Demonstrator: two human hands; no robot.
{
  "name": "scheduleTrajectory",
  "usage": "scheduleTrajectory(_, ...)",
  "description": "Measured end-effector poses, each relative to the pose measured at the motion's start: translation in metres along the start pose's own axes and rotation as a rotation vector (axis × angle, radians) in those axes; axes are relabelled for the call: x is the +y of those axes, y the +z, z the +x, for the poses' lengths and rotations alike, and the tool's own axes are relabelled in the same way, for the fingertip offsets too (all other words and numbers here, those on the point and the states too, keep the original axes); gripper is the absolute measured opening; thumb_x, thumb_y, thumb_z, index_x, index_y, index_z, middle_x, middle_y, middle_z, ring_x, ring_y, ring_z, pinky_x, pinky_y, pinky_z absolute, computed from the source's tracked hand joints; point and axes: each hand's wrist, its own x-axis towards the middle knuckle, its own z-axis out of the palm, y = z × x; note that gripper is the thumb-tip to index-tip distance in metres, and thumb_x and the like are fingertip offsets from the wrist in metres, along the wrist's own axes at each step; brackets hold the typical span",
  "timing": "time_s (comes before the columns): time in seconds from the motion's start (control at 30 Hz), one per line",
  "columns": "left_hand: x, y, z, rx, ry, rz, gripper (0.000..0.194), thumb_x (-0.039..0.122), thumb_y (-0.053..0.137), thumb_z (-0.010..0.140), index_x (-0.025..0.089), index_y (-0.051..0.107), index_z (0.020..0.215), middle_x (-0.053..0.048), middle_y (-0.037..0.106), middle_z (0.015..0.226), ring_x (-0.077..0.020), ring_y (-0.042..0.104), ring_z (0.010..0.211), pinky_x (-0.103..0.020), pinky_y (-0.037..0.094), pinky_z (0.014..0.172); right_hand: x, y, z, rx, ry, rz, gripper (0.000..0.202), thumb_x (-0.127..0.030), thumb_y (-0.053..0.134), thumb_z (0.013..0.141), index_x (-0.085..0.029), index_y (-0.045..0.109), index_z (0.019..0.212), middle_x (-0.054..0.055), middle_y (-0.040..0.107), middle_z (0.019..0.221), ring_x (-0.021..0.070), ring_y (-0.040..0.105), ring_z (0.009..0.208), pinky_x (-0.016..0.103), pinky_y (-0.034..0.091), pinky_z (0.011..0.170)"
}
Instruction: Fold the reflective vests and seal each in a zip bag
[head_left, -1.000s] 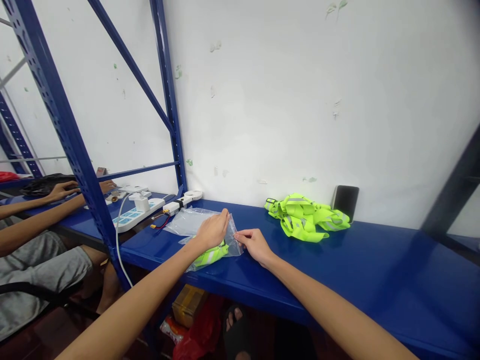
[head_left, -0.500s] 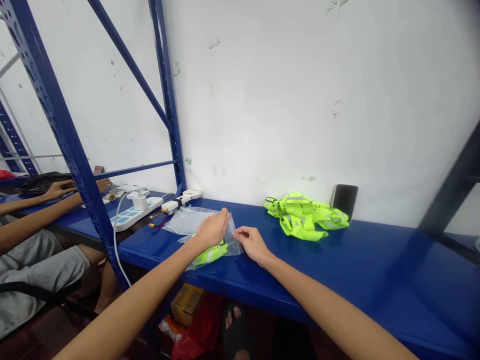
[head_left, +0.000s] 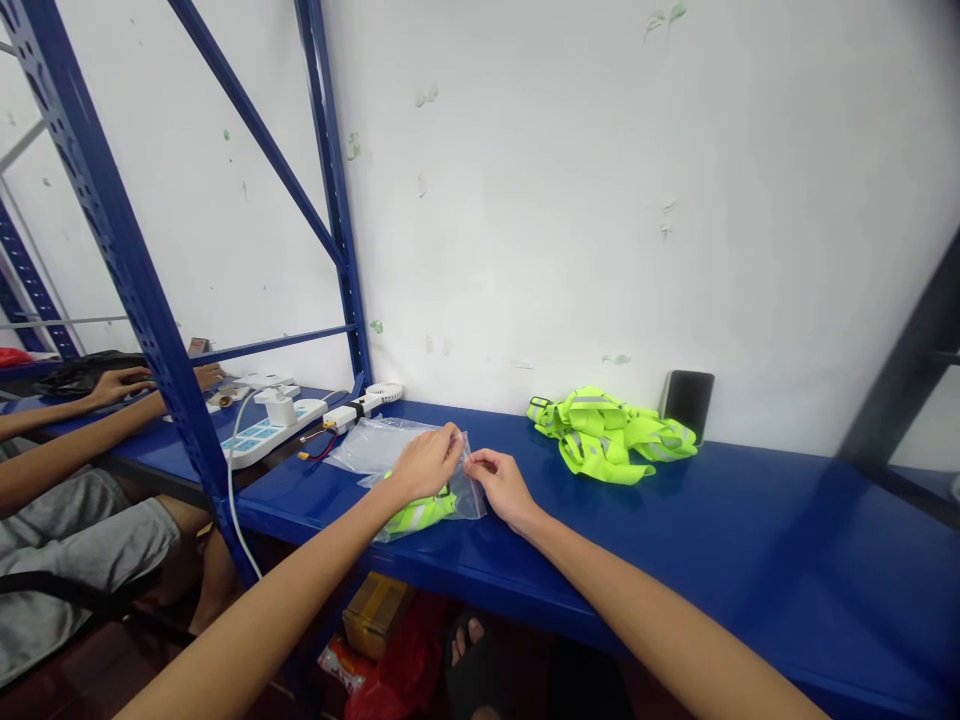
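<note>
Bag point(head_left: 471, 497) edge pinched in our right hand point(head_left: 508, 490), left hand point(head_left: 427, 463) curled over it, hold unclear, we seemingly work the opening; next calls for even pressure.

The near strap bundle point(head_left: 420, 514) and far strap heap point(head_left: 596, 435) are neon yellow-green, striped silver-grey; the worktop point(head_left: 750, 540) is blue, the wall point(head_left: 525, 200) white with green flecks.

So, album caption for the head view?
Left hand and right hand on a clear plastic bag holding neon-yellow reflective straps.
</note>
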Motion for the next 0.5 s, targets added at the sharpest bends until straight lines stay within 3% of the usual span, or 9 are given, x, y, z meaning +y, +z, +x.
scheduleTrajectory(0.2,-0.0036,-0.0063,0.0052,-0.028,0.035,-0.274,0.020,0.034,0.046,0.086,0.018,0.058,0.083,-0.004,0.066,0.082,-0.0195,0.059,0.075,-0.027,0.037,0.064,0.0013,-0.0011,0.0009,-0.010,-0.005,0.036,0.019,-0.034,0.063,0.075,-0.016,0.068,0.080,0.001,0.067,0.069,0.0146,0.055,0.062,0.025,0.041,0.062)
scheduleTrajectory(0.5,-0.0072,-0.0093,0.0080,-0.055,0.046,-0.430,0.034,0.041,0.046,0.086,0.015,0.066,0.078,-0.005,0.068,0.072,-0.0180,0.058,0.066,-0.027,0.040,0.062,0.0027,-0.0050,0.0010,0.000,-0.062,-0.017,0.022,-0.034,0.062,0.077,-0.015,0.073,0.080,0.006,0.072,0.078,0.0201,0.062,0.071,0.030,0.045,0.068)
